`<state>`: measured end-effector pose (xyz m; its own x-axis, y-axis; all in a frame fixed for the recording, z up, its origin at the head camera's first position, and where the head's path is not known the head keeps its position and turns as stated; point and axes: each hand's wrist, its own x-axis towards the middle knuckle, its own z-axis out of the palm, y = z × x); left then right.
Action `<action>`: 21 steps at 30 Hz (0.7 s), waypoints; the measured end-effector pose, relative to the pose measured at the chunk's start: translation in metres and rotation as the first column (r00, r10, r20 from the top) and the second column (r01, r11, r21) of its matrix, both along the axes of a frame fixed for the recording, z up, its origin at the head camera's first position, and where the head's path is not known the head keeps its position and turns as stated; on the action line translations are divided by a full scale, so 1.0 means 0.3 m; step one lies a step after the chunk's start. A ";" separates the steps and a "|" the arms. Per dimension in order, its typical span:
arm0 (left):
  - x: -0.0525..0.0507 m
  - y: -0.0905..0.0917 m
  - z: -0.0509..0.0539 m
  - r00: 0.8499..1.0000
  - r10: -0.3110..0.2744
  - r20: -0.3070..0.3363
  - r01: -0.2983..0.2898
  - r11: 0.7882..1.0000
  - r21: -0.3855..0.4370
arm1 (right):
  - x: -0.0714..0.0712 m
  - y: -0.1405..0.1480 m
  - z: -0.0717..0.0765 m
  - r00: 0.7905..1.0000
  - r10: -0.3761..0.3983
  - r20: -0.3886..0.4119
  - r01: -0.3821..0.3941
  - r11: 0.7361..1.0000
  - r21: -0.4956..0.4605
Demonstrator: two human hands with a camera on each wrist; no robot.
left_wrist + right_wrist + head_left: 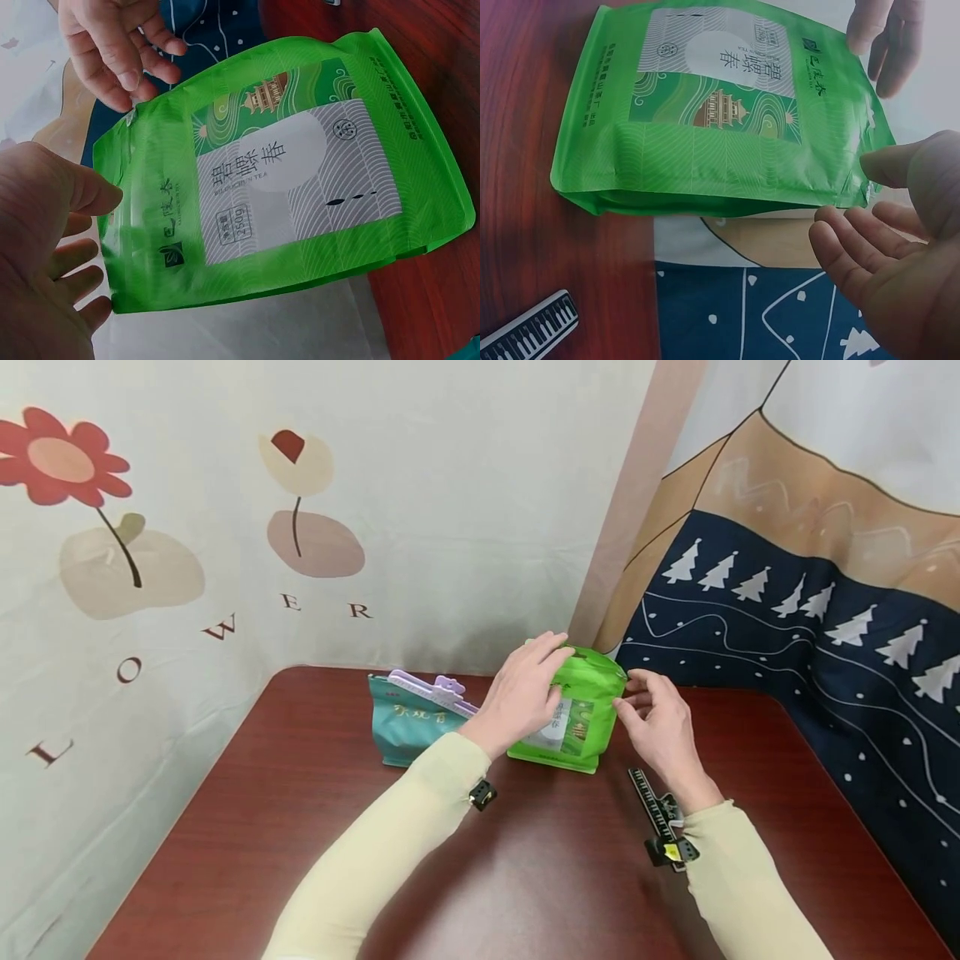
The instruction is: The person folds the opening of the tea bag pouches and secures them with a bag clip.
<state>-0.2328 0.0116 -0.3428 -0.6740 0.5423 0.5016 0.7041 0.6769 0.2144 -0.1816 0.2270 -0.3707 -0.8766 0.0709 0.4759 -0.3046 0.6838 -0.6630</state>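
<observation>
碧螺春, 巴陵春 and 250g on the green pouch [292, 180], "lower" across the pale curtain [442, 502]

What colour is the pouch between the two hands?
Bright green; the pouch shows best in the left wrist view.

Two hands [521, 693] [662, 727], two pouches [576, 722] [412, 722], two clips [433, 692] [654, 806], two wrist cameras [482, 794] [671, 852], one table [540, 877]
</observation>
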 end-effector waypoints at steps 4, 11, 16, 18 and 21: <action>-0.005 0.008 -0.012 1.000 0.003 -0.020 -0.004 1.000 -0.016 | -0.010 -0.003 -0.009 1.000 -0.006 -0.016 0.006 1.000 0.015; -0.015 0.020 -0.017 0.994 0.006 -0.105 -0.007 1.000 -0.005 | -0.029 -0.014 -0.015 0.999 -0.052 0.001 0.052 0.998 0.030; -0.018 0.030 -0.013 0.998 0.006 -0.060 -0.007 1.000 -0.012 | -0.041 -0.026 -0.019 0.997 -0.081 0.014 0.081 0.996 0.039; -0.022 0.033 -0.014 0.999 -0.006 -0.033 0.005 1.000 -0.007 | -0.045 -0.029 -0.021 0.996 -0.094 0.004 0.093 0.994 0.052; -0.035 0.039 -0.017 0.999 -0.033 -0.016 0.033 0.999 0.005 | -0.048 -0.030 -0.023 0.994 -0.109 -0.021 0.110 0.992 0.068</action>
